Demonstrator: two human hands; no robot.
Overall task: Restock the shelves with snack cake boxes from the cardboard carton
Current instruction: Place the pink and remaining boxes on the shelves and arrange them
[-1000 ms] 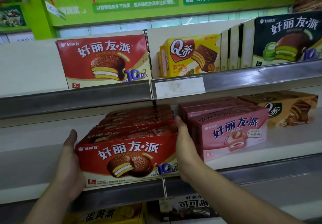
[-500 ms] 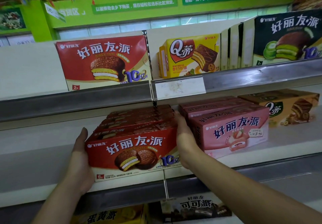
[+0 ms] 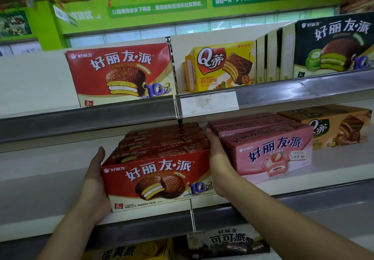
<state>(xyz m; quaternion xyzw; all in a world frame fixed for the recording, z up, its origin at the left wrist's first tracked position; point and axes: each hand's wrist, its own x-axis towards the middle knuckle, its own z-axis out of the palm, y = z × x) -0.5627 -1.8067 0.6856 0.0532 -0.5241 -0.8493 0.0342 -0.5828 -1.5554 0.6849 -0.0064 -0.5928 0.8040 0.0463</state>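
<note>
A row of several red snack cake boxes (image 3: 157,178) stands on the middle shelf (image 3: 50,170), front box facing me. My left hand (image 3: 95,180) presses flat against the row's left end. My right hand (image 3: 217,158) presses on its right end, squeezed between the red row and the pink strawberry cake boxes (image 3: 269,150). Both hands clamp the red row from its sides. The cardboard carton is out of view.
The top shelf holds a large red box (image 3: 121,75), yellow boxes (image 3: 220,65) and a black-green box (image 3: 334,45). A tan box (image 3: 334,126) stands right of the pink ones. Metal shelf rails (image 3: 81,118) run across. Yellow and black boxes (image 3: 228,241) sit on the shelf below.
Both hands have slid the red row deeper onto the middle shelf and a little to the right, closing it up against the pink boxes.
</note>
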